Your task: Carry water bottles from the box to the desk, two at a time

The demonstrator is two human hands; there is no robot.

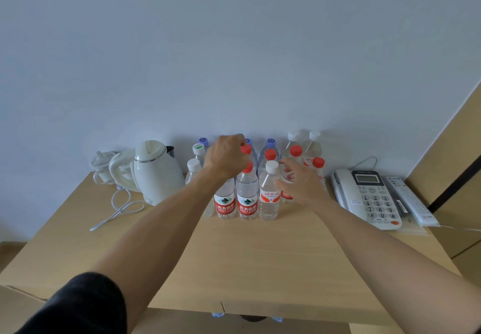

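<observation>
Both arms reach toward the light wooden desk's far edge. The left hand curls over a red-labelled clear bottle's top; the right hand, fingers spread, holds nothing beside a white-capped clear bottle. About fourteen bottles stand clustered there.

wood desk, bottles, kettle, phone

2 bare forearms are showing in the head view, reaching in from the lower edge. The left arm is wearing a dark, near-black sleeve that is ending at about the elbow, its soft fabric bunching slightly at the hem. The right arm is showing no sleeve at all within the frame. The left hand and the right hand are both wearing nothing: no glove, ring, watch or band is visible on either.
</observation>
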